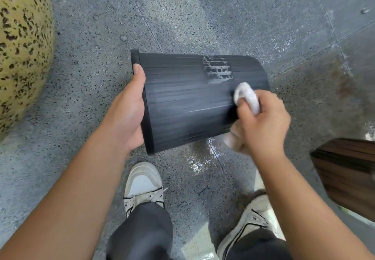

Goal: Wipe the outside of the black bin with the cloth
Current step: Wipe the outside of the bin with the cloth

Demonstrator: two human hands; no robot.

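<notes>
The black ribbed bin [188, 101] is held on its side above the floor, with its rim to the left and its base to the right. My left hand [126, 113] grips the rim, thumb lying over the outer wall. My right hand [261, 121] is closed around a bunched white cloth [246, 96] and presses it against the bin's side near the base. A slotted vent patch [217, 69] high on the wall looks dusty or soapy. The cloth and my right hand are blurred.
The floor is grey speckled stone [91, 36], with a wet patch [200, 162] under the bin. A yellow spotted rounded object [20, 46] stands at the left. A dark wooden piece [349, 174] is at the right. My two white shoes [144, 184] are below.
</notes>
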